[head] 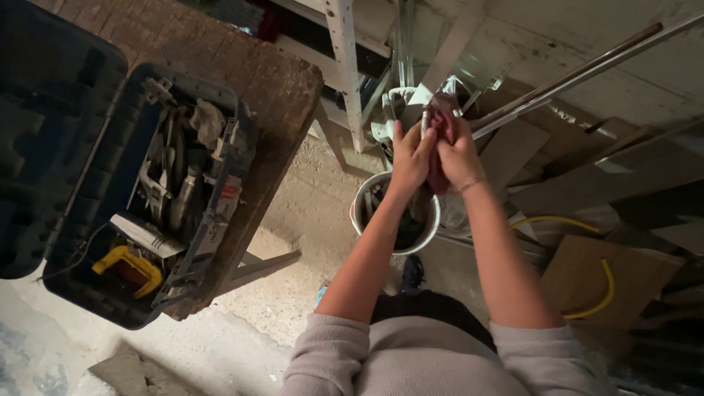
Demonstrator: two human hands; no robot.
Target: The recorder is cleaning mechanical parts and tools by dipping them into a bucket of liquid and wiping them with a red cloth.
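Both my hands are raised in front of me, pressed close together. My left hand (411, 158) grips a thin grey metal tool (424, 119) whose tip sticks up above the fingers. My right hand (460, 155) holds a dark red rag (442, 116) bunched against that tool. Under my hands a white bucket (361, 207) stands on the floor with dark items inside. What lies between my palms is hidden.
An open dark blue toolbox (117, 312) full of tools, with a yellow-handled one (128, 265), sits on a worn wooden table (242, 59) at left. Long metal rods (587, 70) lean at upper right. A yellow hose (605, 282) lies over boards at right.
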